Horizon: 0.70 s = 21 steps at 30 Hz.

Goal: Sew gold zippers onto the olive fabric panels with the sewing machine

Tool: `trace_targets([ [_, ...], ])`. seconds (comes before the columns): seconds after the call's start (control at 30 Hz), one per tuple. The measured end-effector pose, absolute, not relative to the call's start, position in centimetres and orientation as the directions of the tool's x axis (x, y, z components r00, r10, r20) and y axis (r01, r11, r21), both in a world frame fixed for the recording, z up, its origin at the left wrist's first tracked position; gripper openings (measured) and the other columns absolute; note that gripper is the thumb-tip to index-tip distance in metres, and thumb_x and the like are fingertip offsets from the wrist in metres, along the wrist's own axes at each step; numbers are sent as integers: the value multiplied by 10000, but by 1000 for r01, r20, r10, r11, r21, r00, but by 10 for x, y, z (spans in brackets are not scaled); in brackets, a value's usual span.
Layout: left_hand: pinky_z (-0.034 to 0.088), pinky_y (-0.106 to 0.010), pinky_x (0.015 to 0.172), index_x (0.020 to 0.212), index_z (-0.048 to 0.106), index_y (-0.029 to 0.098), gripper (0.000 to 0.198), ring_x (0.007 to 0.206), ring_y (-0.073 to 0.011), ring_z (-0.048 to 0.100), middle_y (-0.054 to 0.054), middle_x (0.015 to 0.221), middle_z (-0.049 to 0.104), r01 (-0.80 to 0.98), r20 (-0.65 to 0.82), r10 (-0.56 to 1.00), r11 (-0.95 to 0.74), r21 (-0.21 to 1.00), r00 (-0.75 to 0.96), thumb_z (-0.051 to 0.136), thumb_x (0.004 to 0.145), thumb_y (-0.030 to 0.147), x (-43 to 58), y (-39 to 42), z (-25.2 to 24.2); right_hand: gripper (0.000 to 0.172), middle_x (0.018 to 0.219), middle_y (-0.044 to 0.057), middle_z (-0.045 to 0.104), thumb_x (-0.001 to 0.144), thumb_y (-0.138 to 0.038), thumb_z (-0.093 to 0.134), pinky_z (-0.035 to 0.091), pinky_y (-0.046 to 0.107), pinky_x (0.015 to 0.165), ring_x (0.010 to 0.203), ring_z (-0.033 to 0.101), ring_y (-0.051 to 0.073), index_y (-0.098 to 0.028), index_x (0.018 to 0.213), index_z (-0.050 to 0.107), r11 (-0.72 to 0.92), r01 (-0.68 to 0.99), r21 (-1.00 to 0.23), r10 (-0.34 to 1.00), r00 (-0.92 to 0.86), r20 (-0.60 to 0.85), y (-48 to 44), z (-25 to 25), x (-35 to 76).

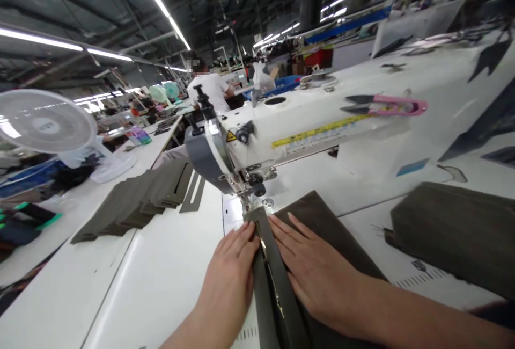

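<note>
A white sewing machine stands on the white table, its needle foot pointing at me. Under the foot runs an olive-grey fabric strip with a zipper. My left hand lies flat on the strip's left edge, fingers stretched toward the foot. My right hand rests flat on the strip's right side and on the dark olive fabric panel beneath it, fingers spread. Neither hand grips anything.
A row of sewn olive pieces trails left of the machine. A stack of olive fabric sits at right. Pink thread snips lie on the machine arm. A white fan stands at left. A person in white works beyond.
</note>
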<state>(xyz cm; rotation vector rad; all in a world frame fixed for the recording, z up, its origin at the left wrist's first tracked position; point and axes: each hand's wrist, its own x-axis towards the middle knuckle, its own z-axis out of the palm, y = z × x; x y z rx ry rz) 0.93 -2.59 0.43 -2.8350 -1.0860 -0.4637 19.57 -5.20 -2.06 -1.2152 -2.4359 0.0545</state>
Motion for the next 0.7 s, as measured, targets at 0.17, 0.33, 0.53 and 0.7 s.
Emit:
trace_targets([
  [0.17,505,-429,868,1093,573,154,390,1056,-247,559,-132,1196,556,730,293,731,-670,135,616,444,752,17,15,-33,6,541,1395,115,328,813,-115,383,284,471,1049,1300,258,247,-122,1352,339,645,758,-99,739,-585,333,-52,-18,194],
  [0.33,517,-414,850,1096,577,119,351,1062,-262,558,-158,1194,559,716,294,695,-696,48,656,434,787,33,13,-33,-1,536,1399,134,308,814,-112,374,314,487,1029,1302,245,267,-90,1348,337,655,754,-52,730,-613,302,-51,-13,193],
  [0.53,510,-404,870,1103,569,125,310,1082,-263,546,-165,1201,547,696,361,654,-718,18,665,423,834,73,8,-26,-6,557,1406,132,290,804,-108,382,300,480,1039,1309,226,259,-83,1356,319,652,757,-51,737,-616,278,-45,-13,192],
  [0.7,533,-370,838,1069,572,131,322,1014,-226,578,-143,1130,566,711,383,676,-700,67,629,387,825,30,13,-8,-4,542,1407,125,299,824,-103,364,260,462,1062,1321,199,234,-87,1363,305,627,777,-53,752,-587,300,-30,-17,191],
])
